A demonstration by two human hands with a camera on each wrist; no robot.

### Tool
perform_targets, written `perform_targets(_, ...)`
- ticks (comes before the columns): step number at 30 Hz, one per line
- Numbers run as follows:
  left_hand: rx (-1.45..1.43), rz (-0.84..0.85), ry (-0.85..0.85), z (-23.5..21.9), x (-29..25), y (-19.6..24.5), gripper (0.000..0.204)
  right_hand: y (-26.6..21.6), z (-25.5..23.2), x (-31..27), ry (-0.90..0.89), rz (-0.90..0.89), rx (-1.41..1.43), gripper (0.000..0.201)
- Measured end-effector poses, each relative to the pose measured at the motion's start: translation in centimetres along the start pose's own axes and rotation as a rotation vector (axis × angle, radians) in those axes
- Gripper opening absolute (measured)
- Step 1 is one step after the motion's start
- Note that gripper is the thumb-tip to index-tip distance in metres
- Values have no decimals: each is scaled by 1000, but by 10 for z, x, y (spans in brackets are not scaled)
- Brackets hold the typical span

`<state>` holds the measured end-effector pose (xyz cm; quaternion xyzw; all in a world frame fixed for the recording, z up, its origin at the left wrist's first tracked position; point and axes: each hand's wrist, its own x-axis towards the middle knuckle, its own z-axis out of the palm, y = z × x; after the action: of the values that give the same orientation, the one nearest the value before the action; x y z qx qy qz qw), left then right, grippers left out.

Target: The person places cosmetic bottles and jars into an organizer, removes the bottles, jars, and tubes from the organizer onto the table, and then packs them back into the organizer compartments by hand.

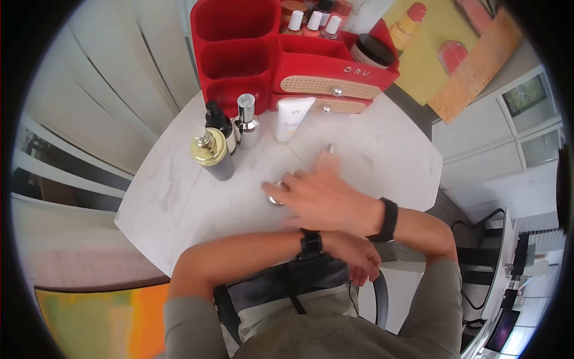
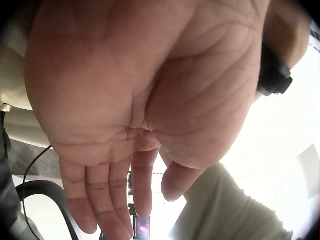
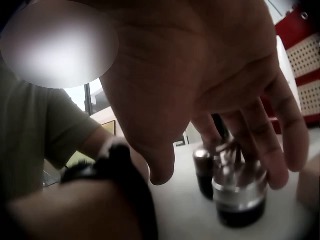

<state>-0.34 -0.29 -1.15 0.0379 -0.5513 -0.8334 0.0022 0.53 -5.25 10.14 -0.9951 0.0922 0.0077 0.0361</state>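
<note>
In the head view my right hand (image 1: pixel 332 197) is over the white marbled table, its fingers spread. Near its fingertips is a small, shiny, silver round thing (image 1: pixel 275 194), partly covered by them. Another small shiny piece (image 1: pixel 330 148) shows just past an outstretched finger. The right wrist view has loose, slightly bent fingers and a bare palm, with a silver-collared bottle (image 3: pixel 239 195) behind them. My left arm crosses in front of my body below the right wrist. The left hand (image 1: pixel 356 257) hangs past the table's near edge, palm bare and fingers relaxed in its wrist view.
A gold-collared pump bottle (image 1: pixel 212 155), a black-topped bottle (image 1: pixel 220 122) and a silver-capped bottle (image 1: pixel 247 119) stand at the left. Behind them is a red organizer (image 1: pixel 236 57) with drawers and nail polish bottles (image 1: pixel 313 24). A white UV tube (image 1: pixel 293 119) stands before it.
</note>
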Motion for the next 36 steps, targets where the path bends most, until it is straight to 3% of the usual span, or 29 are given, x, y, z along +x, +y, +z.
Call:
perform_targets(3, 10, -1, 22, 2, -4, 5, 35, 12, 17, 10, 69, -44, 35, 41)
perform_targets(7, 35, -12, 19, 2, -6, 5, 35, 26, -3, 13, 146, -143, 5, 43)
perform_targets(9, 22, 11, 17, 1, -6, 6, 34, 26, -53, 2, 364, -50, 245, 30)
perform_targets(11, 42, 6, 25, 2, -8, 9, 34, 37, -88, 1, 613, 123, 313, 28)
perform_targets(13, 60, -25, 6, 3, -7, 10, 34, 63, -113, 13, 683, 333, 209, 28)
perform_targets(15, 53, -2, 21, 3, -10, 10, 35, 98, -111, 34, 849, 335, 104, 30)
perform_targets(18, 67, -21, 27, 3, -13, 14, 36, 126, -102, 60, 819, 391, -12, 33)
perform_targets(21, 56, -16, 28, 2, -11, 10, 36, 117, -101, 75, 737, 470, 18, 37)
perform_targets(23, 44, -12, 23, 2, -11, 10, 36, 115, -96, 80, 760, 445, -11, 38)
perform_targets(25, 27, -11, 15, 3, -11, 9, 36, 121, -91, 83, 662, 459, -102, 39)
perform_targets(29, 43, -18, 26, 2, -10, 9, 36, 126, -83, 86, 654, 453, -47, 39)
perform_targets(32, 27, -17, 30, 2, -11, 9, 36, 114, -85, 70, 643, 422, -83, 36)
perform_targets(34, 18, 10, 37, 2, -11, 9, 35, 88, -85, 40, 873, 183, -398, 32)
perform_targets(36, 59, -17, 21, 2, -9, 7, 34, 51, -61, 5, 551, 136, 93, 33)
